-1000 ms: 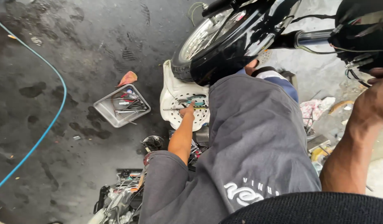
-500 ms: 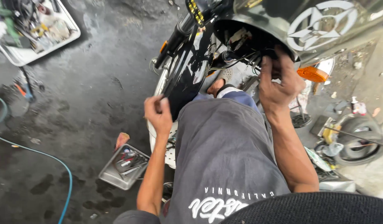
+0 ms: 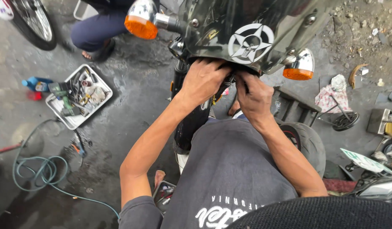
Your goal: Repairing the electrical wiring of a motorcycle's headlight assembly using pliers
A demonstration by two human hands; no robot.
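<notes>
Wet grey concrete floor (image 3: 132, 106) surrounds a glossy black motorcycle front cowl (image 3: 247, 29). Both hands, left (image 3: 203, 80) and right (image 3: 254, 95), are clenched on fittings just under it. Damp fingers could slip, dropping small parts near the tool-filled metal tray (image 3: 78, 96).

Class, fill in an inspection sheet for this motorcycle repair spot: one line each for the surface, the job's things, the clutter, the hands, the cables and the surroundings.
Surface: dark, wet-looking concrete floor, stained.
Job's things: motorcycle front cowl, dark and glossy, with a star emblem; two orange turn signals at its sides.
Clutter: white tray of tools on the floor; blue bottle beside it; smaller tray near the person's knee; rag and loose parts at right.
Hands: left hand and right hand both pressed under the cowl's lower edge; what they grip is hidden.
Cables: green hose coiled on the floor.
Surroundings: another person's leg crouched nearby; bike wheel top left; loose tyre.
</notes>
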